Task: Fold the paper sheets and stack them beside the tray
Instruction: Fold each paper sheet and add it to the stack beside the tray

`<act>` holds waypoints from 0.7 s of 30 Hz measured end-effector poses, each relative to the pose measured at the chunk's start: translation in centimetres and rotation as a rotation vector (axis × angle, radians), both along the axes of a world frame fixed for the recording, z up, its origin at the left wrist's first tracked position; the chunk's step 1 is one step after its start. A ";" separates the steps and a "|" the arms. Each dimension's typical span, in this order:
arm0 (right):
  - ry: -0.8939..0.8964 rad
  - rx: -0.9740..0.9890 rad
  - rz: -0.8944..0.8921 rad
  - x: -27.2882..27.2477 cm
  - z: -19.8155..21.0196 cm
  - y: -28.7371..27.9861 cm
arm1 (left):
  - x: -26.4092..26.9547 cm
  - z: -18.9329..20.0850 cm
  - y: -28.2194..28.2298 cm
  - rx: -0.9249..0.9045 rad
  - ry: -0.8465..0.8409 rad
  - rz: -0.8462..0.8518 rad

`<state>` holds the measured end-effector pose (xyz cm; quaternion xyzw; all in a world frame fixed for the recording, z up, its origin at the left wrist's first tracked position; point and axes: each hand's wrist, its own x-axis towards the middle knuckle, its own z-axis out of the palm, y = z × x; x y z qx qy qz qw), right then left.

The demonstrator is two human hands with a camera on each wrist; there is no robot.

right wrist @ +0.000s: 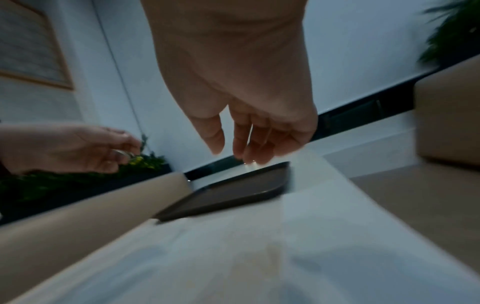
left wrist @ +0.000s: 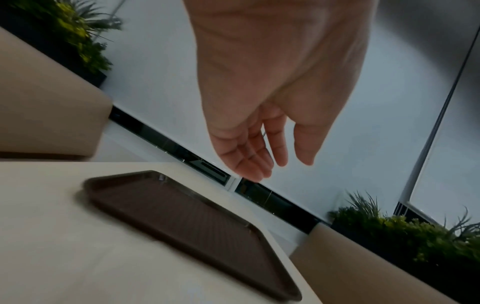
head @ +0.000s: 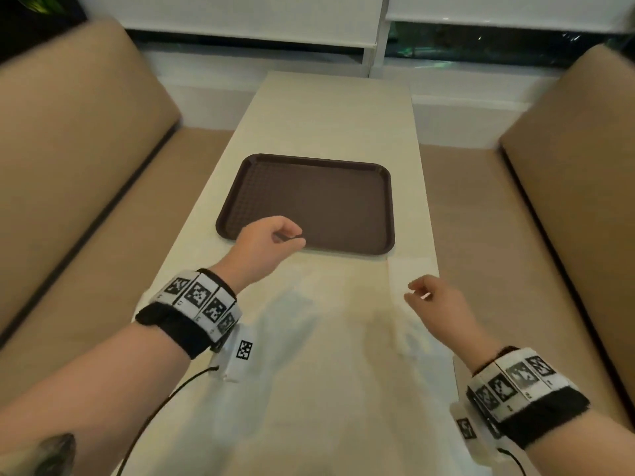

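Observation:
A dark brown tray (head: 326, 201) lies flat in the middle of the cream table (head: 330, 111); it also shows in the wrist views (left wrist: 194, 226) (right wrist: 233, 193). Pale white paper (head: 415, 269) lies flat on the table just in front of the tray's near right corner, its edges faint (right wrist: 324, 216). My left hand (head: 292, 237) hovers over the tray's near left corner with loosely curled fingers and holds nothing (left wrist: 283, 168). My right hand (head: 412, 292) hangs above the paper, fingers relaxed and empty (right wrist: 232, 156).
Beige upholstered benches flank the table on the left (head: 86, 149) and right (head: 567, 166). A white window wall (head: 257, 15) closes the far end. Green plants (left wrist: 402, 230) stand behind the bench backs. A cable (head: 154, 413) trails from my left wristband.

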<state>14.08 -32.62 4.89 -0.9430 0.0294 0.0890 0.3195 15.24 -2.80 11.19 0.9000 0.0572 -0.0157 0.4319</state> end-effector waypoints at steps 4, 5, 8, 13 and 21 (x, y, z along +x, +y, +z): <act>0.261 -0.115 0.297 -3.7 0.5 5.8 | -5.8 -1.7 4.1 0.170 0.113 -0.060; 0.300 -0.161 0.350 -4.5 0.0 7.3 | -6.8 -2.7 4.8 0.224 0.145 -0.086; 0.388 -0.267 0.420 -6.7 -2.0 11.1 | -8.8 -6.6 5.1 0.329 0.291 -0.132; 0.381 -0.288 0.278 -8.3 -4.2 14.4 | -9.3 -11.7 2.8 0.320 0.433 -0.119; 0.349 -0.208 0.157 -8.6 -5.0 15.5 | -7.5 -13.1 1.5 0.284 0.464 -0.078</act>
